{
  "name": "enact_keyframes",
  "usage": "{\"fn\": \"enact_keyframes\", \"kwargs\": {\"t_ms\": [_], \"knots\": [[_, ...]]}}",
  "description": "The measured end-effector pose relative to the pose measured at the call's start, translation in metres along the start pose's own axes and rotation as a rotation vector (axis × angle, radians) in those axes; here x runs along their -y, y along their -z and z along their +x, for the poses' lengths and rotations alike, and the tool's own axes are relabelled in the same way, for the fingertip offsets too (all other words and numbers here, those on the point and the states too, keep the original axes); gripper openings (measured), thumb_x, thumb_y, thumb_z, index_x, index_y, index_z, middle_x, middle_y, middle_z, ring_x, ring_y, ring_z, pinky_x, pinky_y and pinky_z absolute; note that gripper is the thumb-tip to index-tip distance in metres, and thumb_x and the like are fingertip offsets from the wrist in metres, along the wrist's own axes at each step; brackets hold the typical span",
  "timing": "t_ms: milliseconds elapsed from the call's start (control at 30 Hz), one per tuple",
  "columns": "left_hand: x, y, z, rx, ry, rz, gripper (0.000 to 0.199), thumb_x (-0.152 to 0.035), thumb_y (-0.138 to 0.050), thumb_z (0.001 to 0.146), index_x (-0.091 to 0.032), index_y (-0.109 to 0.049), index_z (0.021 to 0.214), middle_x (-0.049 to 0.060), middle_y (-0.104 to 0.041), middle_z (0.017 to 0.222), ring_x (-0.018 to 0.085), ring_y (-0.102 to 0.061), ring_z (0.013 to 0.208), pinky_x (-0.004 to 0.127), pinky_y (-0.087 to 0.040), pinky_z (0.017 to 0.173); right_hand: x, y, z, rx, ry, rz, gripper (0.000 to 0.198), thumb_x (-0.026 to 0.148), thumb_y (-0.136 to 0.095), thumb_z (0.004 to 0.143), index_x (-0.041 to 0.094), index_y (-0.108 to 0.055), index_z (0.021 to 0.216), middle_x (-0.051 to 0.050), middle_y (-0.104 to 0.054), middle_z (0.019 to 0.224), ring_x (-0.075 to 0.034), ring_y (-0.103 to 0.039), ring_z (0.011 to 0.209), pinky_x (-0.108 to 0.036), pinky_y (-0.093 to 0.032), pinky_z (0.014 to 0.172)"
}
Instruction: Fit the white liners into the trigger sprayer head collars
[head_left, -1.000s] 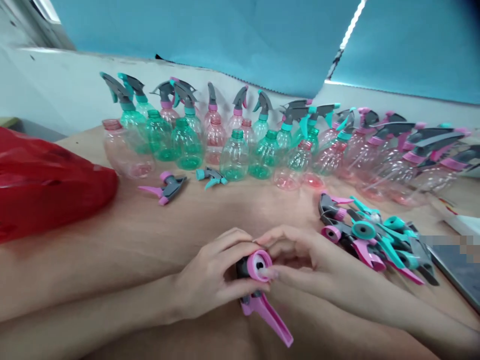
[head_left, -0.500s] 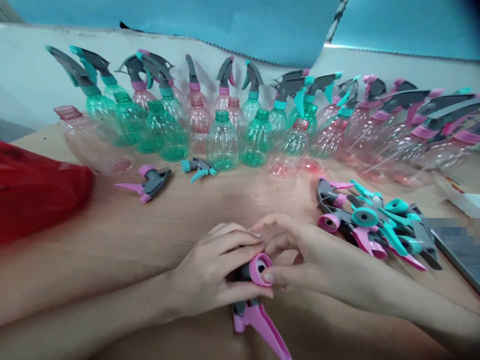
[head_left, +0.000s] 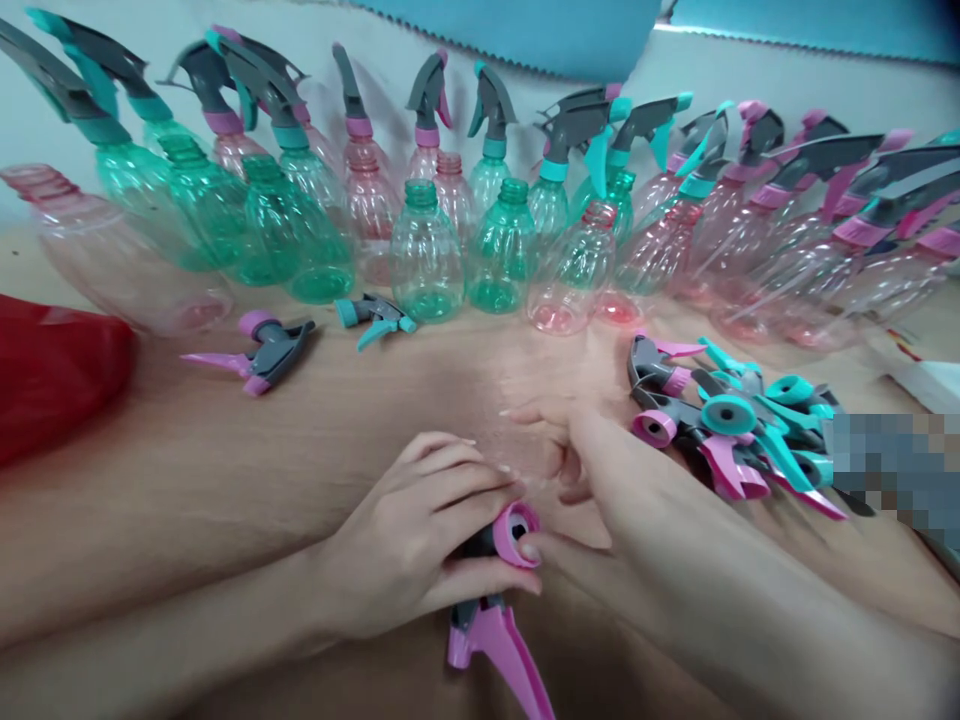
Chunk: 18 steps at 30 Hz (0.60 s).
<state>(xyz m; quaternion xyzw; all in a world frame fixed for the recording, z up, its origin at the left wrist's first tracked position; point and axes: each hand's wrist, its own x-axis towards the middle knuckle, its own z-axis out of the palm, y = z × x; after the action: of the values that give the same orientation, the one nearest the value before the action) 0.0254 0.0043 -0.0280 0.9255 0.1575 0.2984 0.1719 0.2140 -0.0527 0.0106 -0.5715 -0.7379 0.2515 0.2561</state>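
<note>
My left hand [head_left: 397,540] is closed around a grey-and-pink trigger sprayer head [head_left: 506,645] low in the middle of the view. Its pink collar faces right with the round opening showing, and its pink trigger points down. My right hand [head_left: 607,490] is beside it; the thumb tip touches the collar's rim while the fingers are apart from it, partly bent, with the index finger stretched out. Much of the sprayer's grey body is hidden under my left fingers.
Right of my hands lies a pile of loose sprayer heads [head_left: 731,415]. A pink-and-grey sprayer head [head_left: 274,355] and a teal one [head_left: 379,318] lie at left. Open green bottles [head_left: 427,255] and pink bottles [head_left: 566,270] stand before capped ones. A red bag [head_left: 60,380] sits far left.
The view has tilted down and shifted. My right fingers have opened away from the sprayer head, with the thumb still at its collar. My left hand keeps its grip.
</note>
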Motion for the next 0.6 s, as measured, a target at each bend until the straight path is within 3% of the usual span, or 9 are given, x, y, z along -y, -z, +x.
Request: {"fn": "enact_keyframes", "kwargs": {"t_ms": [200,400,600], "knots": [[0.000,0.002,0.001,-0.003,-0.035,-0.076,0.030,-0.036,-0.064,0.085,-0.015,-0.060,0.106,0.007,-0.071,0.093,0.020,-0.063,0.090,0.038,-0.043,0.091,0.004,-0.007,0.005,-0.058,0.026,0.182,0.060,0.005,-0.057,0.061,0.027,-0.036,0.114,-0.003,-0.055,0.104,-0.019,-0.059,0.096,-0.028,-0.054,0.077],[0.001,0.000,-0.003,0.025,0.000,-0.122,0.024,-0.035,-0.060,0.087,-0.019,-0.060,0.104,0.006,-0.070,0.094,0.021,-0.063,0.092,0.040,-0.040,0.094,0.010,-0.008,0.003,0.026,-0.012,0.222,0.056,0.005,-0.051,0.059,0.028,-0.039,0.109,-0.003,-0.056,0.109,-0.020,-0.058,0.096,-0.030,-0.053,0.073],[-0.001,0.000,0.002,-0.025,0.009,-0.071,0.021,-0.030,-0.067,0.080,-0.019,-0.062,0.096,0.005,-0.071,0.086,0.021,-0.063,0.088,0.039,-0.044,0.088,0.013,-0.006,-0.001,0.031,0.179,0.150,0.063,-0.001,-0.040,0.050,0.025,-0.045,0.108,-0.001,-0.052,0.109,-0.016,-0.052,0.102,-0.025,-0.047,0.085]]}}
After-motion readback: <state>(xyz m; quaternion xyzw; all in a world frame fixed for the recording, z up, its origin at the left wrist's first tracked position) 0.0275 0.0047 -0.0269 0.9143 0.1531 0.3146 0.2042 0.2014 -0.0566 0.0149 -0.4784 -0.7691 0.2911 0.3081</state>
